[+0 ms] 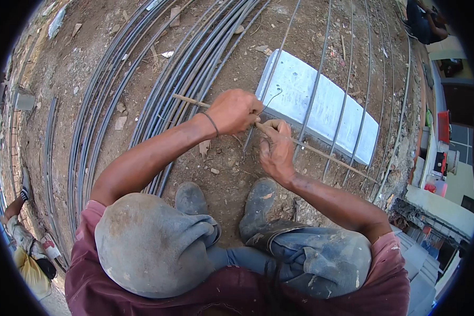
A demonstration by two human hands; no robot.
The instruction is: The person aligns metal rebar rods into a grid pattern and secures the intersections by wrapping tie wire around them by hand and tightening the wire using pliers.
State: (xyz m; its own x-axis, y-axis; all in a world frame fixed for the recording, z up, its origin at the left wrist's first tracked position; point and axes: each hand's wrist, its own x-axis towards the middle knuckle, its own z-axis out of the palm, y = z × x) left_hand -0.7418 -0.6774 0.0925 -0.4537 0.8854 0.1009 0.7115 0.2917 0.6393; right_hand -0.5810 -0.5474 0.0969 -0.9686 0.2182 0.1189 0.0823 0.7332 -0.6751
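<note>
My left hand [234, 111], with a dark band at the wrist, is closed at the rod crossing, its fingers pinched. A thin tie wire [273, 99] curls out from its fingertips over the pale slab. My right hand [277, 150] is just beside it, fingers wrapped round a thin steel rod [332, 158]. That rod lies across several parallel rebars [312, 97] and continues past my left hand on the other side. Beneath the rebars sits the flat, whitish slab [292, 79], with small holes in its top. My fingers hide the exact joint between wire and rods.
Bundles of long rebars [195, 63] lie on the dirt to the left. My boots [260, 203] stand below my hands. Another person [429, 23] is at the upper right, and a further person [29, 242] at the lower left. A building edge [442, 205] runs along the right.
</note>
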